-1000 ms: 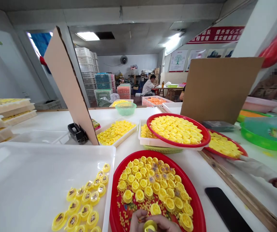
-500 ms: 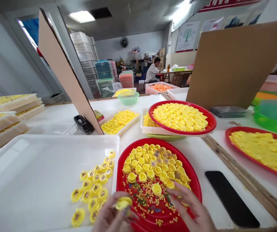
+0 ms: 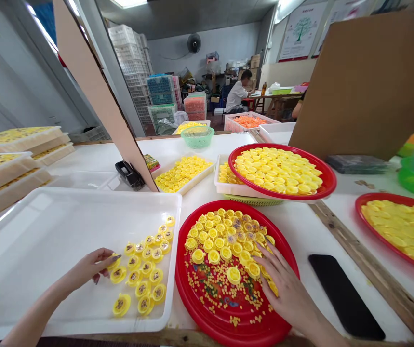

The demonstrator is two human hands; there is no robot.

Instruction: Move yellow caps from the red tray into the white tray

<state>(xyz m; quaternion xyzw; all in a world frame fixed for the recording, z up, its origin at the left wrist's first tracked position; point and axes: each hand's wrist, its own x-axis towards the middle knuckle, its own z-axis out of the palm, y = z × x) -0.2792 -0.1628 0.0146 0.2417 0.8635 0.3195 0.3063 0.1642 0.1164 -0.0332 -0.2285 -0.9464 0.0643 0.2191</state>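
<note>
White desk (image 3: 302, 241), large white tray (image 3: 26, 250) on it, red plate (image 3: 207, 325) just right of tray. Yellow bottle caps (image 3: 143, 274) loosely clustered in tray, more on plate among yellow granules (image 3: 207, 294). Left hand (image 3: 87, 268) over tray, fingers (image 3: 105, 259) close together, touching one cap; right hand (image 3: 282, 284) on plate, fingers (image 3: 264, 260) spread over caps.

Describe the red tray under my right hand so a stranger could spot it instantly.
On the long white table, look just right of the big white tray. The red oval tray sits nearest the person, under the right hand. Only its patterned base shows between yellow caps.
</note>
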